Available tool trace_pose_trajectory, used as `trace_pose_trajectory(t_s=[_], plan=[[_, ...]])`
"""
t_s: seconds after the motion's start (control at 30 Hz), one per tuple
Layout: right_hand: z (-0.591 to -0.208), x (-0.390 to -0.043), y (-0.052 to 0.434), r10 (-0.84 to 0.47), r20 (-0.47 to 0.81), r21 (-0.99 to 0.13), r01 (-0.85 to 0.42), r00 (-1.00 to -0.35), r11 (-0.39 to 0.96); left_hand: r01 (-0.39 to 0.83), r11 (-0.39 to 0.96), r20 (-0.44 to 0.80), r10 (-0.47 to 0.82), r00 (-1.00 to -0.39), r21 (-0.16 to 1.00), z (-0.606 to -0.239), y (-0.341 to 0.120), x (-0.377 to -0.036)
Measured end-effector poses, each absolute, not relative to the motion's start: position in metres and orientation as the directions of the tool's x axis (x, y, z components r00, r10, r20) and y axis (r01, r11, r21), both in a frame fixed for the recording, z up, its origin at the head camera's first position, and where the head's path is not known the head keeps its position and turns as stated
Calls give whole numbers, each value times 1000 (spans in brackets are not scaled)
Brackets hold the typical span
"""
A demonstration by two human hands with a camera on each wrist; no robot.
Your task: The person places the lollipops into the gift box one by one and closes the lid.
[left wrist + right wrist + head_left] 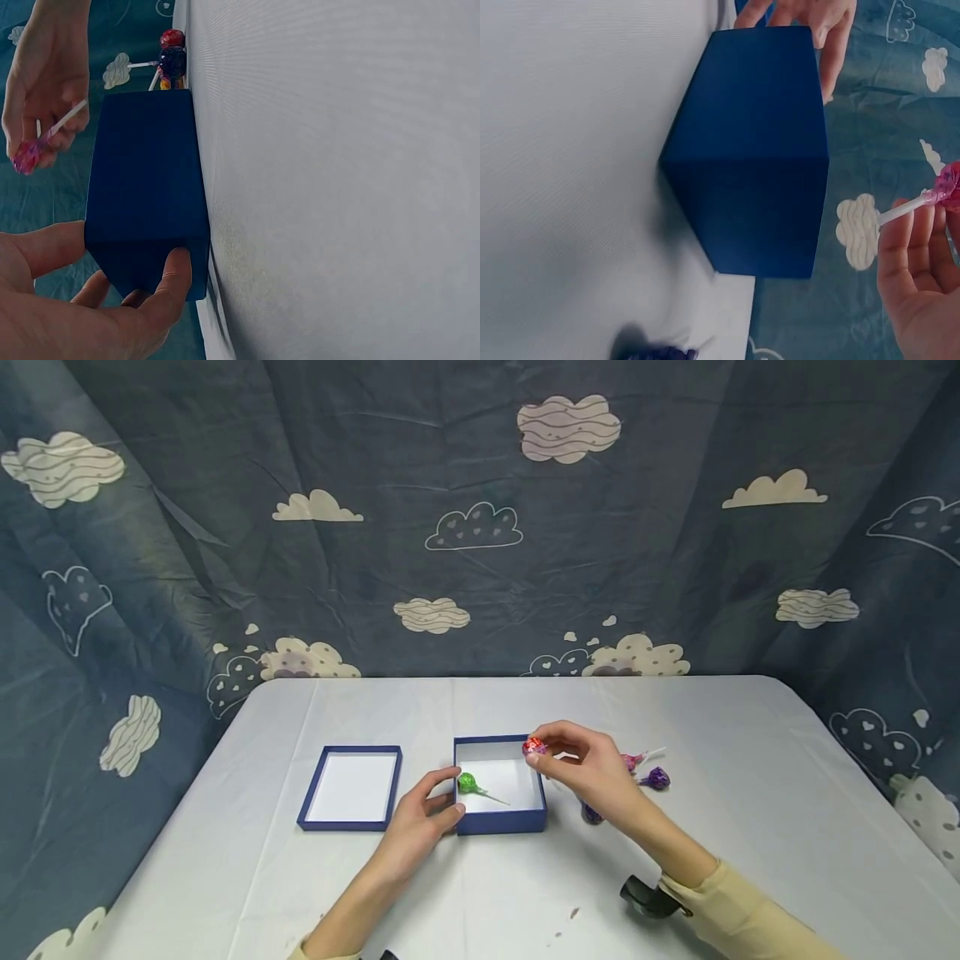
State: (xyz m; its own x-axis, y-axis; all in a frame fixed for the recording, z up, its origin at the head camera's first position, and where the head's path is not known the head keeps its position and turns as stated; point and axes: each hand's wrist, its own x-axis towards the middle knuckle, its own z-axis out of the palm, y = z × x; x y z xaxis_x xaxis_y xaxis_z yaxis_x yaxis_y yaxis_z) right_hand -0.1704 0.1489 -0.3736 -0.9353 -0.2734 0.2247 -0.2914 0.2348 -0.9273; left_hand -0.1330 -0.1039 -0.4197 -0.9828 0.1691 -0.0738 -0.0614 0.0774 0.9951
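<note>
An open dark blue box (500, 820) with a white inside stands mid-table, and a green lollipop (468, 783) lies in it. My left hand (450, 791) grips the box's front left corner, thumb (174, 281) on the blue wall (146, 187). My right hand (537, 757) pinches a red-pink lollipop (534, 747) by its stick just above the box's right rim. In the right wrist view the same lollipop (946, 184) sticks out past my fingers (919, 285), beside the box (754, 150).
The box's lid (351, 787) lies upturned to the left. Three more lollipops lie right of the box: a pink one (630, 762), a purple one (657, 778) and another purple one (591, 814) under my wrist. A cloud-print curtain hangs behind the white-covered table (750, 760).
</note>
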Motion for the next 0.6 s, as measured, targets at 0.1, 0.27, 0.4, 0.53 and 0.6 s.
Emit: trace_pose_trajectory(t_s=[0.1,0.27,0.4,0.53,0.6], plan=[[-372,-174,141,-277,228,-928,-294,-933,227,-61,78,-73,169,-983,995,-420,-104,-133],[-375,-181,128,-303,221,-930,-294,-927,221,-60,84,-74,168,-983,995,-420,-104,-133],[-379,-187,117,-319,205,-925,-289,-925,245,-60,80,-73,171,-983,995,-420,-104,-133],[-383,-190,107,-314,202,-910,-297,-928,291,-63,73,-76,176,-981,995,-420,-104,-133],[-386,-193,103,-313,205,-896,-307,-927,322,-65,71,-77,179,-981,995,-420,-104,-133]])
